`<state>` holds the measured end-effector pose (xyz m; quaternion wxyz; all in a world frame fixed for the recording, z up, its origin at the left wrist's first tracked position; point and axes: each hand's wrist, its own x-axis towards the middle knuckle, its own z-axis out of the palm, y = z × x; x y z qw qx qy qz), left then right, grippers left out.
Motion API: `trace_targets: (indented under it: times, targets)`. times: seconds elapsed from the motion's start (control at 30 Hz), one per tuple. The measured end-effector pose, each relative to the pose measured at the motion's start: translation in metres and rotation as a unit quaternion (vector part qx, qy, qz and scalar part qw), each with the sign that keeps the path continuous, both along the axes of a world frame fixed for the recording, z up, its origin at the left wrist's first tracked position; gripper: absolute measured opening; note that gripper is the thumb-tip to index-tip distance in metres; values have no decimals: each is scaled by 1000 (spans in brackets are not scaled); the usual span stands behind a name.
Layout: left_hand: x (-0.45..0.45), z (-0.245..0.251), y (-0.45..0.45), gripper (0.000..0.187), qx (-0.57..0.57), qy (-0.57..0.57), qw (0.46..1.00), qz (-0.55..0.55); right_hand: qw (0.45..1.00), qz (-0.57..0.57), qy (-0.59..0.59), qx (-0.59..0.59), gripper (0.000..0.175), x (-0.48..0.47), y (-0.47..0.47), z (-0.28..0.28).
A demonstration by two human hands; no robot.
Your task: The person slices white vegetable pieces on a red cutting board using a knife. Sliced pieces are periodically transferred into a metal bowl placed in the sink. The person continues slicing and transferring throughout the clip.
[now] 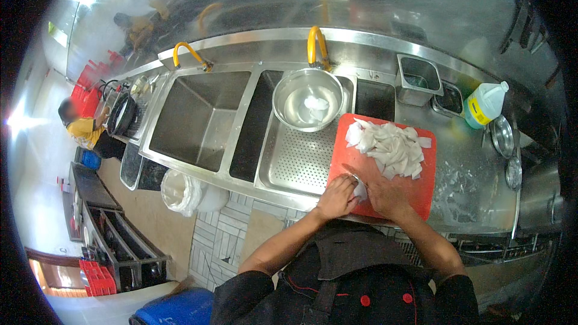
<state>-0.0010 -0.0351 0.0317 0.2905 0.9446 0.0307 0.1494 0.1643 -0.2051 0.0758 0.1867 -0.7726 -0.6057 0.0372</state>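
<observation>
On a red cutting board (336,158), my left hand (337,196) presses down on a small white food piece (360,191), its fingers curled over it. My right hand (388,196) is closed just to the right of that piece. A knife blade (351,170) appears to point up and left from it; the handle is hidden in the fist. Beyond both hands lies a heap of flat white food pieces (390,146), possibly squid. A steel bowl (289,108) past the board's upper left holds liquid and another white piece (316,104).
The bowl stands on a perforated steel drainer (298,153) under a yellow faucet (314,45). Left is a deep sink (189,122). A steel container (417,79) and a jug of green liquid (485,104) stand right. A person (86,131) works at the far left.
</observation>
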Motion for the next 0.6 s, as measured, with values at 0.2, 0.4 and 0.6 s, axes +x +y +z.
trace_targets:
  times: [0.2,0.4,0.6]
  targets:
    - [-1,-3,-4,59,6,-18,1000,14,999,4,44,21,22,-1,4,6]
    - [-3,-5,-8,59,12,-19,999,26,998,1,64,5,21,-1,1,11]
    - [-4,-6,-8,55,23,-33,999,19,999,24,24,39,27,-2,1,8]
